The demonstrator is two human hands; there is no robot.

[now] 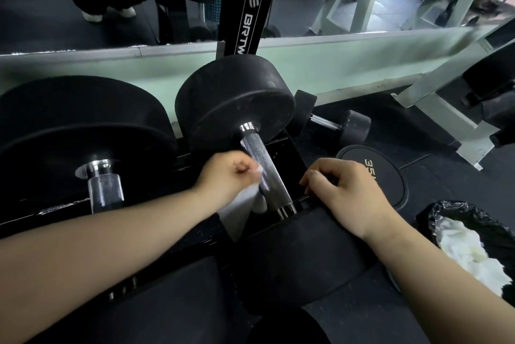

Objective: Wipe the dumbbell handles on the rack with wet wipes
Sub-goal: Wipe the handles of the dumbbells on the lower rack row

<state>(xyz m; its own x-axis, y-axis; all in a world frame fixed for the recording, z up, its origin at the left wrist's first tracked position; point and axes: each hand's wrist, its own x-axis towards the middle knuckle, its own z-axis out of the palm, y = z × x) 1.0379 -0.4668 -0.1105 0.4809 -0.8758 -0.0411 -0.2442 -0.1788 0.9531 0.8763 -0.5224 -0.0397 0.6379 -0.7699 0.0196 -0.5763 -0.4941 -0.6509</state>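
A large black dumbbell lies on the rack with its knurled chrome handle (263,169) running from the far head (237,98) toward me. My left hand (225,175) grips a white wet wipe (241,204) and holds it against the left side of that handle. My right hand (342,187) rests with curled fingers on the edge of the near dumbbell head (301,254), just right of the handle. A second dumbbell's handle (106,186) stands at the left, untouched.
A black-lined bin (457,221) with used white wipes sits at the right. A 35 weight plate (373,176) and a small dumbbell (331,117) lie on the floor beyond. A mirror and a white rack frame (434,98) stand behind.
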